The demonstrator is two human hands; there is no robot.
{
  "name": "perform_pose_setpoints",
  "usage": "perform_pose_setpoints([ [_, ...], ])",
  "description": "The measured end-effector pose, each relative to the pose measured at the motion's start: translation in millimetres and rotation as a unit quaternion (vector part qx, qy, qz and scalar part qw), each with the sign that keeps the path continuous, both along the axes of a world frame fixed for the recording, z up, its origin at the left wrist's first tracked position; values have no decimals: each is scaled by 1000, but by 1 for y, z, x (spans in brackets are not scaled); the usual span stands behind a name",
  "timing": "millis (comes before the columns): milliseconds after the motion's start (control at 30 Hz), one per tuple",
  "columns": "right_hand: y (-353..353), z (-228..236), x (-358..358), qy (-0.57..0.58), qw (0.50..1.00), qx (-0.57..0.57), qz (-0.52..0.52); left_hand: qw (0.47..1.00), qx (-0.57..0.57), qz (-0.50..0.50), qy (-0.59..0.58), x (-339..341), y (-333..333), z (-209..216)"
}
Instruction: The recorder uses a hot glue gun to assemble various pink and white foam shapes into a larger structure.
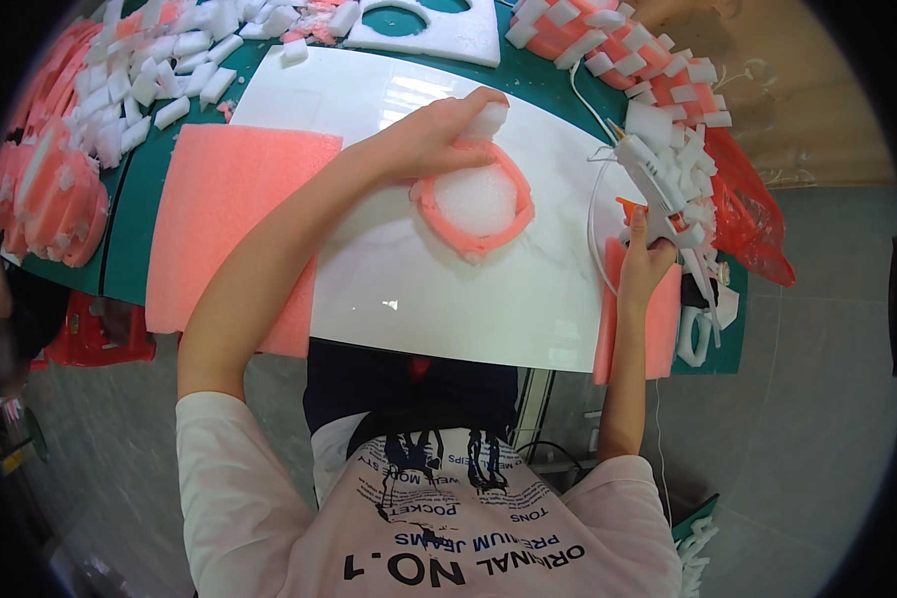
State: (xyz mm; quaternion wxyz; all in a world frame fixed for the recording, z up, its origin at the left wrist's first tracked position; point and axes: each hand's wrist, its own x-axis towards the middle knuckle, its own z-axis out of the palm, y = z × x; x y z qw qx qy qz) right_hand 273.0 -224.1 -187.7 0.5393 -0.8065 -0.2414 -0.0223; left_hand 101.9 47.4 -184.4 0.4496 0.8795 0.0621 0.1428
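At the far middle of the white board, my left hand (444, 135) pinches a small white foam block (486, 122) at the far edge of a round foam piece. That piece has a pink foam ring (526, 204) around a white foam disc (476, 199). Some of the ring's far edge is hidden under my fingers. On the right, my right hand (645, 261) is closed around a white hot glue gun (650, 171) with an orange trigger. Its nozzle points away from me, apart from the ring.
The glossy white board (448, 309) lies on a green table (135, 234). Pink foam sheets (234, 219) lie left and right. White foam blocks (174, 75) are heaped far left; pink-and-white foam pieces (618, 45) and a red plastic bag (752, 219) are at right. A white cord (596, 224) loops beside the gun.
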Motion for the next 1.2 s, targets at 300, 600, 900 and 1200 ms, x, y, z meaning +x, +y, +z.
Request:
perform_pose_setpoints([
  [300,5,-9,8,-92,995,14,47,1000,-6,-14,-27,1,0,0],
  [600,22,0,34,6,997,47,68,1000,-17,-21,-16,2,4,-1],
  [900,74,-7,93,-82,992,-32,90,999,-8,-27,-21,6,4,-6],
  [1200,72,-3,87,-142,967,-205,59,1000,3,-22,9,2,5,2],
])
